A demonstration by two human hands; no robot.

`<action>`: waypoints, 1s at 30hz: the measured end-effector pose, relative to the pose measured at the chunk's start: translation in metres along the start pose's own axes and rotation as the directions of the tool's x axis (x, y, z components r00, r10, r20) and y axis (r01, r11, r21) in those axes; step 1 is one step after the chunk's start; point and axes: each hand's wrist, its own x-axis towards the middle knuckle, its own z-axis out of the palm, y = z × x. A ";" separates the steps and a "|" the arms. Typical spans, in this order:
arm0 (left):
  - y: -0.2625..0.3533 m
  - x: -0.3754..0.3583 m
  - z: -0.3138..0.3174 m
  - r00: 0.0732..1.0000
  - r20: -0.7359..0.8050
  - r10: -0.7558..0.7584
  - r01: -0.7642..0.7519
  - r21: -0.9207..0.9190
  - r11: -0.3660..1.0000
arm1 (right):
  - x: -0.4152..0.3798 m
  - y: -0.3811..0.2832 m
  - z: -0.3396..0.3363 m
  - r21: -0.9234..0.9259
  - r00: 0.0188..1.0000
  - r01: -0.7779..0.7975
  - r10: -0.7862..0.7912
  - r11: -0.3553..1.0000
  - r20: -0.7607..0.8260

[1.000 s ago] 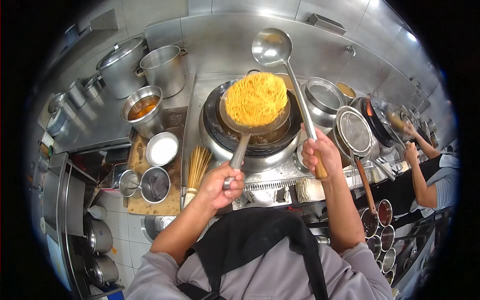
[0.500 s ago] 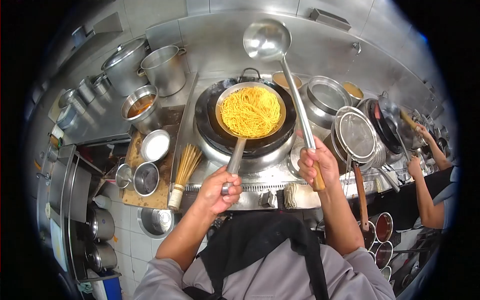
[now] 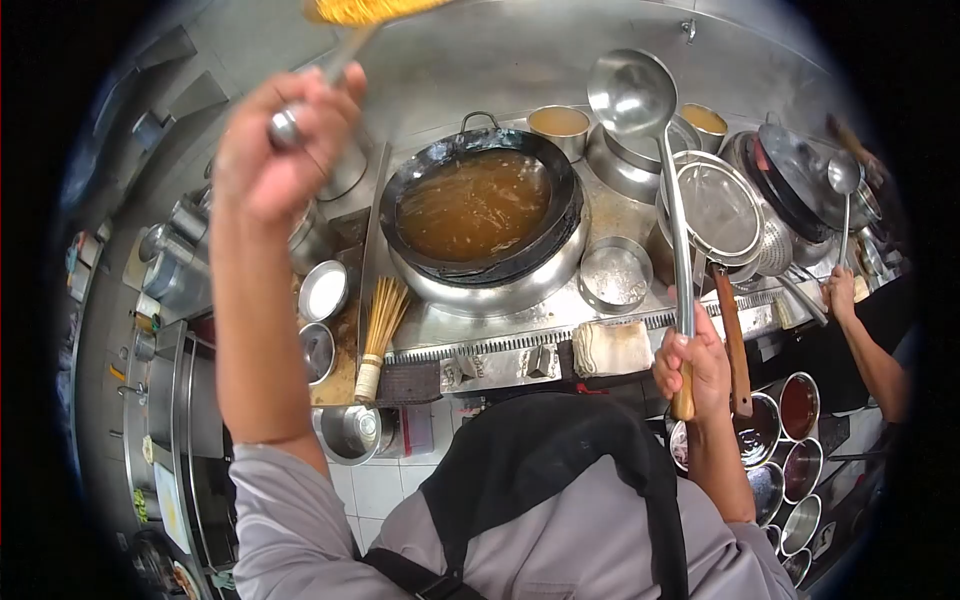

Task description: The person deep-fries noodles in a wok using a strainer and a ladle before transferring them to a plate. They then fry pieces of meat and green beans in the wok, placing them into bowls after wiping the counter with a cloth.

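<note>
My left hand (image 3: 290,150), raised at the upper left, is wrapped round the metal handle of a pan (image 3: 352,46) full of yellow noodles (image 3: 370,9). The top edge of the view cuts off most of that pan. My right hand (image 3: 698,362) grips a long steel ladle (image 3: 633,95) by its wooden end; the ladle's bowl points up and looks empty. Between my hands sits a black wok (image 3: 562,185) with brown, bubbly liquid (image 3: 475,205) in it, on a round steel burner ring (image 3: 510,292).
Beside the wok stand a bamboo brush (image 3: 381,325), a shallow round tin (image 3: 615,275) and a folded cloth (image 3: 611,348). A mesh strainer (image 3: 715,208) rests at right. Farther right, a co-worker's hand (image 3: 839,292) holds another ladle (image 3: 844,175). Several sauce pots (image 3: 800,405) stand low right.
My left hand has swung the pan of noodles up and left, off the wok, uncovering the brown liquid. My right hand and the ladle have shifted right in view.
</note>
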 end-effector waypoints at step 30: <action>0.078 -0.002 -0.120 0.958 0.249 -0.145 0.140 0.037 0.989 | -0.089 0.188 -0.074 -0.804 0.733 -0.516 -0.335 0.294 -0.592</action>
